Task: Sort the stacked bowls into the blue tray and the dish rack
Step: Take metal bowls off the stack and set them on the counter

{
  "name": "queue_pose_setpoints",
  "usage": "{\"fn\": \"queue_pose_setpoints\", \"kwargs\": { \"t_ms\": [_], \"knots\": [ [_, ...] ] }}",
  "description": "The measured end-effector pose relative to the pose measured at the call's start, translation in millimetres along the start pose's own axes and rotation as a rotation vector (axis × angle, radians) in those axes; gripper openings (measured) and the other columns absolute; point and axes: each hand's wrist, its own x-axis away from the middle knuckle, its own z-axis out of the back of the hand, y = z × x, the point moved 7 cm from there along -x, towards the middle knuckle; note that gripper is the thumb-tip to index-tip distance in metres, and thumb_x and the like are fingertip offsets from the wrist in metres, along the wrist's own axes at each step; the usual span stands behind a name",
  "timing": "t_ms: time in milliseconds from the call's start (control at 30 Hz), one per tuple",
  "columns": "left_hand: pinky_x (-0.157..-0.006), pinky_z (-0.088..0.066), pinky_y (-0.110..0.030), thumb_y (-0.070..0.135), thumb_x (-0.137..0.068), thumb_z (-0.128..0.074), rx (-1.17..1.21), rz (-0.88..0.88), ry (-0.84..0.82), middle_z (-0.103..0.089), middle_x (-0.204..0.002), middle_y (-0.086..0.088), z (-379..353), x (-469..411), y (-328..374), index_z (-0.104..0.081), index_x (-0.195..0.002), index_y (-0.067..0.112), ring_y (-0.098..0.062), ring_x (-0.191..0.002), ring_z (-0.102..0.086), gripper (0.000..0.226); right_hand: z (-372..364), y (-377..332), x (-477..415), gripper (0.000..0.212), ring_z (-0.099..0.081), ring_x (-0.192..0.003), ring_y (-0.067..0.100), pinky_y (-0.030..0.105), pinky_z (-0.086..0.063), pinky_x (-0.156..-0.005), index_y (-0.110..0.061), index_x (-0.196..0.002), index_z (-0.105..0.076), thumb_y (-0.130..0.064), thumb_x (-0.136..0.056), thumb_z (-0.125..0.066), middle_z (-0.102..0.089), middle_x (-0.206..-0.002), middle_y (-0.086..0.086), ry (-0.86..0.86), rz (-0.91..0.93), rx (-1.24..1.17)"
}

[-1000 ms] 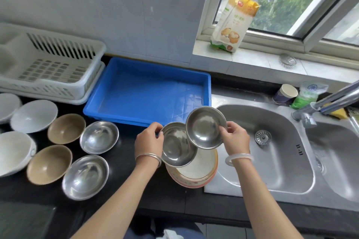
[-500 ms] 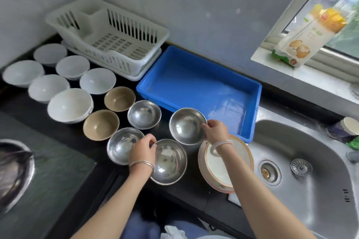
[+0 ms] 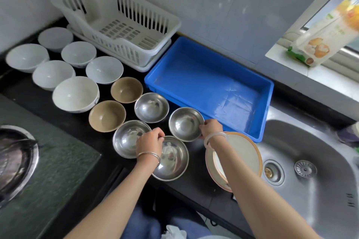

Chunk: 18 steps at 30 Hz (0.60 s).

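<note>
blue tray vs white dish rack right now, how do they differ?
The blue tray has solid, low walls; the white dish rack has taller slotted walls and a perforated floor. The tray lies next to the sink; the rack stands further left, against the wall. The rack has an inner compartment at its back; the tray is one open basin. Both are plastic, rectangular, and hold no bowls yet.

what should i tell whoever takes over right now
Left hand grips the near steel bowl; right hand grips the steel bowl by the blue tray.
Two more steel, two brown and six white bowls sit spread on the counter; plates are stacked beside the sink.
Tray and dish rack are empty: sorting is all left.
</note>
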Motion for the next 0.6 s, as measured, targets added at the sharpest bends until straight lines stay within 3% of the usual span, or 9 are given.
{"fn": "queue_pose_setpoints", "kwargs": {
  "t_ms": [233,400,600],
  "knots": [
    [-0.085,-0.040,-0.032,0.017,-0.087,-0.056,-0.054,-0.048,0.001,-0.067,-0.070,0.002,-6,-7,-3,-0.060,-0.083,0.023,-0.020,-0.075,-0.060,0.008,-12,4,-8,0.020,-0.065,-0.092,0.037,0.048,-0.054,-0.086,-0.001,-0.101,-0.061,-0.004,-0.086,-0.048,-0.066,-0.101,0.021,-0.063,-0.089,-0.001],
    [-0.084,-0.032,-0.031,0.015,-0.088,-0.053,-0.100,-0.059,0.007,-0.068,-0.072,0.002,-9,-10,-4,-0.058,-0.088,0.022,-0.022,-0.079,-0.060,0.009,-24,4,-10,0.030,-0.061,-0.106,0.038,0.046,-0.052,-0.091,0.002,-0.115,-0.058,-0.003,-0.087,-0.048,-0.062,-0.115,0.023,-0.117,-0.114,-0.080],
    [-0.086,-0.033,-0.031,0.009,-0.089,-0.048,-0.132,-0.083,0.012,-0.071,-0.087,0.001,-10,-10,-2,-0.059,-0.097,0.021,-0.022,-0.087,-0.062,0.018,-34,7,-9,0.034,-0.060,-0.093,0.031,0.045,-0.056,-0.085,-0.009,-0.121,-0.052,0.001,-0.089,-0.048,-0.059,-0.102,0.015,-0.129,-0.158,-0.307]
  ]
}}
